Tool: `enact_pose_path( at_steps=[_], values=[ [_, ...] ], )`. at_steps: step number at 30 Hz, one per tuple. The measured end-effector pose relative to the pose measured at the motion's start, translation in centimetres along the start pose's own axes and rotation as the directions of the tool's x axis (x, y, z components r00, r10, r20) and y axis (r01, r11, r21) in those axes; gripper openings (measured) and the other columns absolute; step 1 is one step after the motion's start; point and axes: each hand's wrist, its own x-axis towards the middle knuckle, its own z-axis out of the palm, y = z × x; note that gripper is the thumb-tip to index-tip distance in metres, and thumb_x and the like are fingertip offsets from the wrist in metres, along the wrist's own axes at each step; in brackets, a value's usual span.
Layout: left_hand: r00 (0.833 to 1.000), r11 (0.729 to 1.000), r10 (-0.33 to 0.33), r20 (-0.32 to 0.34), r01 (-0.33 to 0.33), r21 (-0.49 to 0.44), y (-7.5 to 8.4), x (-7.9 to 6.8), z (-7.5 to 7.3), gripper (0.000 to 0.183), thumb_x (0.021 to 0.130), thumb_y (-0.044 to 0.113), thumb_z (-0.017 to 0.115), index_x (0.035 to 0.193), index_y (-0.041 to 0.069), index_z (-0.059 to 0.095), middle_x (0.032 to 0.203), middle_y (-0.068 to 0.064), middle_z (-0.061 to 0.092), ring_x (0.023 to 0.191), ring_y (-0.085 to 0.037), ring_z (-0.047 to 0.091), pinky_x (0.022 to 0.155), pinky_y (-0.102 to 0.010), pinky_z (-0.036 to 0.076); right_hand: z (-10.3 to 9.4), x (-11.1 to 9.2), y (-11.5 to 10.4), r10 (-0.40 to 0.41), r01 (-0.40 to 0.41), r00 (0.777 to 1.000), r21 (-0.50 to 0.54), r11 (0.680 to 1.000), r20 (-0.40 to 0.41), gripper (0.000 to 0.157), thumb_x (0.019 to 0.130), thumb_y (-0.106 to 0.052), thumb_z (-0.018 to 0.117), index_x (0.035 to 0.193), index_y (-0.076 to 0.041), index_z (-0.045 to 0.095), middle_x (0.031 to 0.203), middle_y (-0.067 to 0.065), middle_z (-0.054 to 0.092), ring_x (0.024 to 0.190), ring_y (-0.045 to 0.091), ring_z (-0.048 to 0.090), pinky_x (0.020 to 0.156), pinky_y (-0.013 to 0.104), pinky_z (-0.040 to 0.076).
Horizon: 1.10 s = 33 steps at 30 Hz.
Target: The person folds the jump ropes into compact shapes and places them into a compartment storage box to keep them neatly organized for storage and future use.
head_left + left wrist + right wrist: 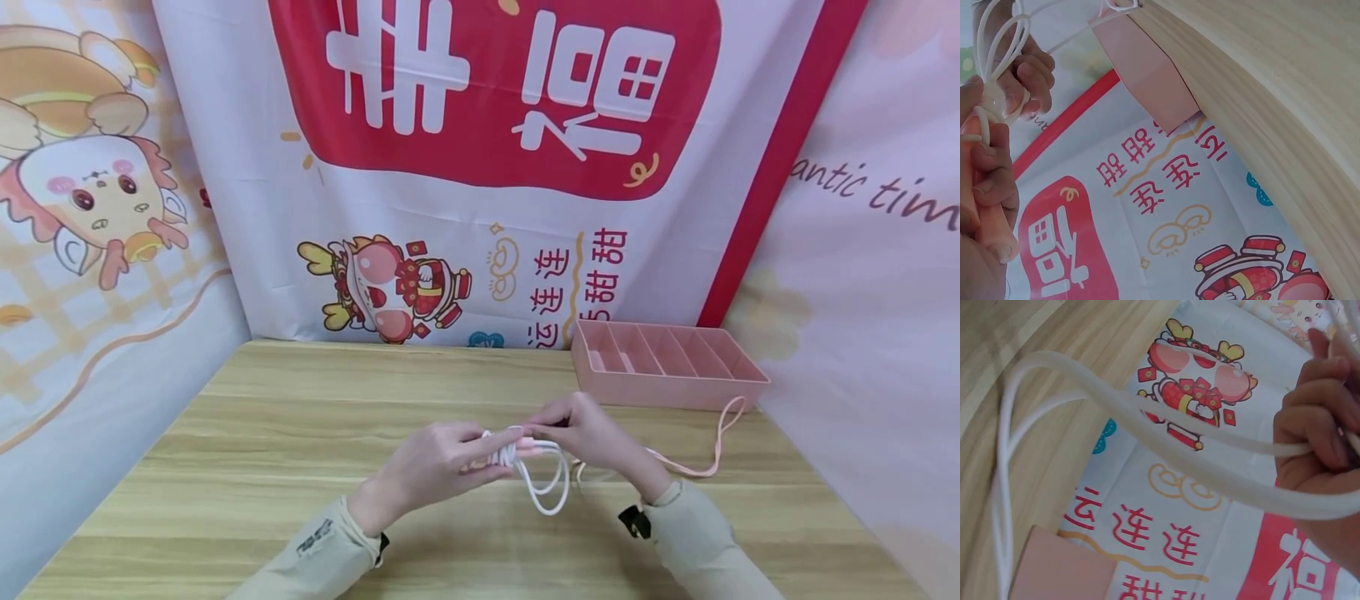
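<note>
Wooden table (262, 433), pink handles (996, 228) held sideways, cord (1285, 501) looping rightward

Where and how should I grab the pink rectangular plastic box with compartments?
Probably by the front rim of the pink box, at mid-length, coming from above on the near side: it sits upright with its top open, so that wall can be pinched inside and out, clear of the pale, thin cord by its right corner.

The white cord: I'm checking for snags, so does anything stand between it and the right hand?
Nothing visible does: the right hand touches the white cord directly, close beside the left hand, which grips the pink handles.
</note>
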Motion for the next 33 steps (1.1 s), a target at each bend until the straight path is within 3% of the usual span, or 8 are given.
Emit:
enact_pose_path(
  at_steps=[3, 8, 12, 17, 22, 26, 29, 33],
  values=[
    [0.999, 0.999, -0.027, -0.037, 0.026, -0.039, -0.1, 0.1, -0.1, 0.046, 0.087, 0.030, 0.077, 0.128, 0.012, 0.066, 0.073, 0.002, 0.060, 0.058, -0.002, 0.047, 0.055, -0.006, 0.037, -0.1, 0.0, 0.4, -0.025, 0.024, 0.999, 0.055, 0.998, 0.023, 0.013, 0.090, -0.006, 0.071, 0.102, -0.005, 0.078, 0.083, -0.005, 0.071, 0.063, 0.014, 0.059, 0.056, 0.025, 0.050],
    [0.987, 0.981, -0.127, -0.097, 0.110, -0.159, -0.3, 0.1, 0.1, 0.046, 0.084, 0.020, 0.080, 0.125, 0.004, 0.066, 0.087, -0.005, 0.070, 0.064, -0.005, 0.056, 0.058, -0.007, 0.043, 0.1, -0.1, 1.1, -0.083, 0.082, 0.997, 0.111, 0.990, 0.007, 0.009, 0.091, -0.007, 0.071, 0.085, -0.010, 0.078, 0.061, 0.000, 0.060, 0.054, 0.007, 0.049, 0.048, 0.022, 0.041],
    [0.969, 0.965, -0.203, -0.140, 0.173, -0.199, -0.8, 0.0, 0.0, 0.046, 0.085, 0.020, 0.080, 0.125, 0.001, 0.066, 0.090, -0.006, 0.071, 0.062, -0.004, 0.054, 0.054, -0.008, 0.042, 0.2, -0.1, 1.4, -0.044, 0.046, 0.999, 0.131, 0.990, -0.017, 0.010, 0.093, -0.011, 0.070, 0.087, -0.009, 0.078, 0.057, 0.000, 0.056, 0.053, 0.006, 0.047, 0.047, 0.021, 0.038],
    [0.911, 0.921, -0.358, -0.205, 0.308, -0.236, -1.5, 0.0, -0.6, 0.045, 0.084, 0.017, 0.081, 0.124, 0.001, 0.067, 0.080, -0.002, 0.069, 0.054, -0.003, 0.048, 0.046, -0.011, 0.039, 0.6, 0.0, 1.5, 0.029, -0.023, 0.999, 0.194, 0.981, -0.027, 0.013, 0.094, 0.000, 0.064, 0.098, 0.003, 0.075, 0.060, -0.003, 0.056, 0.053, 0.006, 0.044, 0.046, 0.020, 0.036],
    [0.841, 0.859, -0.499, -0.208, 0.450, -0.242, -1.6, -0.3, -0.8, 0.047, 0.083, 0.015, 0.081, 0.128, 0.007, 0.066, 0.082, 0.000, 0.070, 0.053, -0.003, 0.048, 0.044, -0.013, 0.041, 2.0, 0.5, 0.9, 0.039, -0.040, 0.999, 0.200, 0.979, 0.007, 0.018, 0.100, -0.008, 0.058, 0.105, -0.002, 0.074, 0.062, 0.002, 0.053, 0.050, 0.007, 0.040, 0.043, 0.020, 0.031],
    [0.794, 0.823, -0.564, -0.227, 0.519, -0.232, -1.5, -0.6, -0.6, 0.048, 0.084, 0.018, 0.081, 0.129, 0.010, 0.066, 0.084, -0.002, 0.071, 0.053, -0.002, 0.049, 0.044, -0.015, 0.042, 3.2, 0.6, -0.1, 0.013, -0.017, 1.000, 0.175, 0.984, 0.025, 0.021, 0.102, -0.012, 0.055, 0.111, -0.002, 0.072, 0.062, 0.002, 0.054, 0.050, 0.006, 0.041, 0.042, 0.021, 0.033],
    [0.775, 0.804, -0.593, -0.218, 0.555, -0.212, -1.6, -0.7, -0.5, 0.047, 0.084, 0.022, 0.080, 0.128, 0.011, 0.067, 0.087, -0.004, 0.072, 0.052, -0.002, 0.050, 0.043, -0.015, 0.042, 3.6, 0.5, -1.2, 0.012, -0.017, 0.999, 0.157, 0.988, 0.030, 0.022, 0.102, -0.013, 0.054, 0.111, -0.004, 0.072, 0.061, -0.002, 0.051, 0.050, 0.005, 0.041, 0.043, 0.021, 0.034],
    [0.767, 0.775, -0.628, -0.131, 0.600, -0.199, -1.8, -0.7, -0.5, 0.046, 0.084, 0.026, 0.080, 0.126, 0.011, 0.068, 0.087, -0.005, 0.073, 0.051, -0.002, 0.050, 0.042, -0.017, 0.043, 3.7, 0.3, -2.3, 0.035, -0.037, 0.999, 0.063, 0.997, 0.028, 0.019, 0.102, -0.014, 0.056, 0.105, -0.008, 0.073, 0.060, -0.007, 0.048, 0.050, 0.004, 0.039, 0.044, 0.021, 0.033]
  ],
)
